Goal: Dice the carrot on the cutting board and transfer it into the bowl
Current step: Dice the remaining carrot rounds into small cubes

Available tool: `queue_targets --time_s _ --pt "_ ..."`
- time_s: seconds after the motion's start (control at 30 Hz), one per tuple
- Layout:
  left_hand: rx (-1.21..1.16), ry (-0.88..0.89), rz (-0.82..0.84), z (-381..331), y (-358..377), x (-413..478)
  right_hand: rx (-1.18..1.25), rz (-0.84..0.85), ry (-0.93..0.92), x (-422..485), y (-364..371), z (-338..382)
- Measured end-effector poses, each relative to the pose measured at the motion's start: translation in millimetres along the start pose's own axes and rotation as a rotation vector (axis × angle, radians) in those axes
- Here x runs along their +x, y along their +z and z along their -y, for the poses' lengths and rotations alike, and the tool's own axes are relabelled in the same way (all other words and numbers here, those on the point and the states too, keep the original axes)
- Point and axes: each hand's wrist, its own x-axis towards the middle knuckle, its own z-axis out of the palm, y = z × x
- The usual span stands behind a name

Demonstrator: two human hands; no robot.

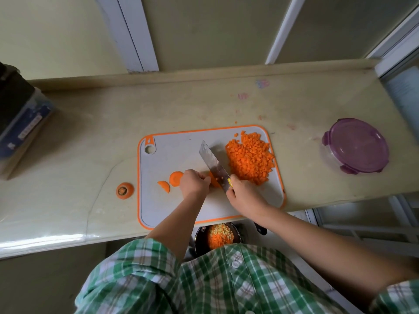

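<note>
A long cream counter point(90, 132) against a pale yellow wall point(56, 30) with white bars point(136, 30), soft daylight on top

Beige counter point(204, 105), orange-edged cutting board point(172, 155), carrot top point(124, 190), purple-lidded container point(358, 148), possibly a box point(20, 123) at left

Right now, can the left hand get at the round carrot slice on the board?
Probably yes: the round slice lies right beside the left hand, nothing between, though that hand holds a carrot piece.
</note>
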Motion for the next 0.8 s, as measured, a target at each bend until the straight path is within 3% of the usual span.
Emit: queue_targets --time_s 0.43,0.8 --pt "-0.017 -0.092 0.039 -7.6 -4.8 4.4 0.034 -0.002 0.031 6.2 18.2 4.9" --pt "-0.013 -0.058 0.041 -8.3 -6.9 -3.2 0.109 -0.076 -0.005 6.4 15.9 -5.2"
